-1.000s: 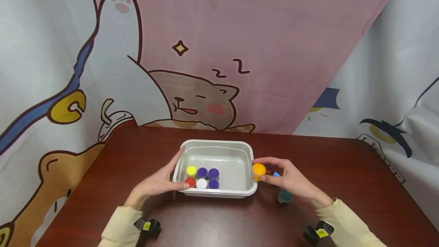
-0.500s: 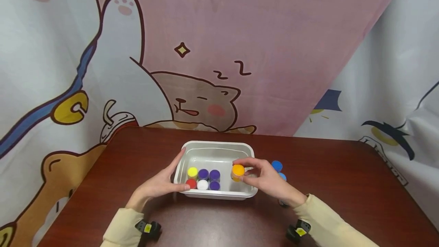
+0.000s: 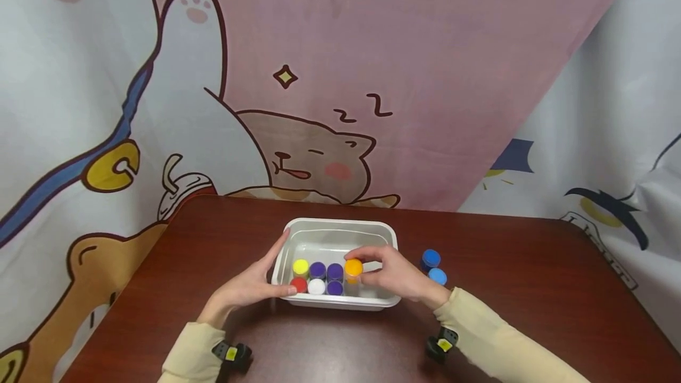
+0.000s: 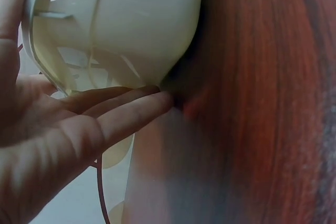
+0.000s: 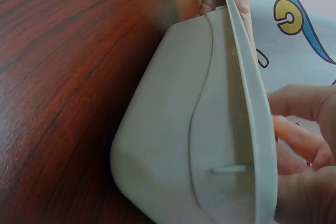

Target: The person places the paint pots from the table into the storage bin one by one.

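Note:
My right hand (image 3: 396, 273) pinches a small jar with an orange lid (image 3: 353, 267) inside a white plastic tub (image 3: 346, 224), right of two purple-lidded jars. Several jars stand together at the tub's left: a yellow-lidded one (image 3: 300, 267), purple-lidded ones (image 3: 334, 272), a red-lidded one (image 3: 299, 284) and a white-lidded one (image 3: 316, 286). At the tub's left end, my left hand (image 3: 247, 282) holds the corner, thumb on the front rim. Its fingers (image 4: 131, 111) lie along the outer wall in the left wrist view. The tub's wall (image 5: 163, 124) hides the orange-lidded jar from the right wrist view.
To the right of the tub, a dark blue jar (image 3: 430, 259) and a lighter blue one (image 3: 437, 277) stand on the brown wooden table (image 3: 505, 288). Behind the table hangs a cloth (image 3: 425, 75) printed with cartoon animals.
My right hand has carried the orange-lidded jar leftward from beside the tub's right rim to the purple-lidded jars inside. The left hand stays at the tub's corner. My right arm now covers the teal jar.

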Action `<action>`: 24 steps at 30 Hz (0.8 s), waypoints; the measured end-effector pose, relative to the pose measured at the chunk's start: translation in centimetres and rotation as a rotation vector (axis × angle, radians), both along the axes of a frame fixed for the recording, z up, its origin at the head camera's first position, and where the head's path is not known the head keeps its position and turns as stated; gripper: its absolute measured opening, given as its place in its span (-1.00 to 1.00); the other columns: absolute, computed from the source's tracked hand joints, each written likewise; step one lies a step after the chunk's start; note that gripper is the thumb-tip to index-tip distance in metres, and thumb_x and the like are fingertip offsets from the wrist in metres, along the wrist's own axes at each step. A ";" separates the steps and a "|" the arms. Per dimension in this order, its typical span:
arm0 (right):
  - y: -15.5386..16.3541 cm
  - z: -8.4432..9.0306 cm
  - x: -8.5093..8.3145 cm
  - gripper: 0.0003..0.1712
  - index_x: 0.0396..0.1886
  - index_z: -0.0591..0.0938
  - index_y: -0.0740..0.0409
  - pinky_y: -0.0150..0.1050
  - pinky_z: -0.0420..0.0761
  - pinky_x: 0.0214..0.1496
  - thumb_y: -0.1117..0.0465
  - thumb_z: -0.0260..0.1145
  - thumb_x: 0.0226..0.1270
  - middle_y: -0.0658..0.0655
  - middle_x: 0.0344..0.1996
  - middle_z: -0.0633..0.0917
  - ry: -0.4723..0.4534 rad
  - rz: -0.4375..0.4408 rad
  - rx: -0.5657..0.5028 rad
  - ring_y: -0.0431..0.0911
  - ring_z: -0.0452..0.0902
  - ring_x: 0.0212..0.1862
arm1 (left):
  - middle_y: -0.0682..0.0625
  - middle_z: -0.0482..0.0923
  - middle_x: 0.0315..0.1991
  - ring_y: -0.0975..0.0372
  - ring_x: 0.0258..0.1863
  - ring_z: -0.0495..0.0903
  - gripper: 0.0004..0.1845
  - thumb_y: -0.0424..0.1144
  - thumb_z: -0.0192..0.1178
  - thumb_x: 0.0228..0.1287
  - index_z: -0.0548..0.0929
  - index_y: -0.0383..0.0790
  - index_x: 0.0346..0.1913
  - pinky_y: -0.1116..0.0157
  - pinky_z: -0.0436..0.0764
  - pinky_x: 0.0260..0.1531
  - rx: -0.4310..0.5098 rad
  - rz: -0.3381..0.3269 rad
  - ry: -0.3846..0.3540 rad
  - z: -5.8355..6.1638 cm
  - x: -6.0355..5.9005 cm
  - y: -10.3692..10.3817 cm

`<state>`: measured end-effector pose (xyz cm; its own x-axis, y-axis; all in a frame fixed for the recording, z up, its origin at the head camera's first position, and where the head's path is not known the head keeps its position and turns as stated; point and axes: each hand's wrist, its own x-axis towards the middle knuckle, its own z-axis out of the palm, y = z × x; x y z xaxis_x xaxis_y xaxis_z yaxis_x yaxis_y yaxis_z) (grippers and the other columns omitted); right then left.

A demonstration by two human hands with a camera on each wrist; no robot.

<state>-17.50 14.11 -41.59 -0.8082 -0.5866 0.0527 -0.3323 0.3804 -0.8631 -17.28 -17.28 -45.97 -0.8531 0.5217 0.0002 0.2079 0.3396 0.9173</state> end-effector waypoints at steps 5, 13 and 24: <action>-0.7 -0.3 -0.3 -0.56 0.02 0.63 0.35 0.16 0.45 0.13 0.45 0.33 0.06 0.13 -0.12 0.69 -0.008 -0.056 0.032 0.12 0.53 0.01 | -0.28 -0.27 0.51 -0.18 0.45 -0.18 0.19 -0.09 0.44 0.07 -0.24 -0.06 0.55 -0.27 -0.05 0.27 0.000 -0.001 -0.002 0.1 0.0 0.1; -1.7 -0.7 -0.8 -0.64 -0.12 0.64 0.35 0.11 0.50 0.07 0.47 0.38 0.00 0.14 -0.22 0.69 0.000 -0.068 0.062 0.13 0.57 -0.07 | -0.27 -0.29 0.52 -0.17 0.45 -0.19 0.18 -0.12 0.43 0.09 -0.25 -0.07 0.55 -0.26 -0.05 0.27 0.005 -0.005 -0.002 -0.1 0.0 0.0; -2.4 0.0 -0.4 -0.64 -0.25 0.62 0.17 -0.02 0.53 0.00 0.47 0.46 -0.11 -0.02 -0.32 0.61 -0.069 -0.079 0.272 -0.01 0.49 -0.15 | -0.26 -0.29 0.52 -0.17 0.45 -0.19 0.19 -0.11 0.45 0.07 -0.24 -0.06 0.56 -0.27 -0.06 0.27 0.010 -0.006 -0.006 0.1 -0.1 0.0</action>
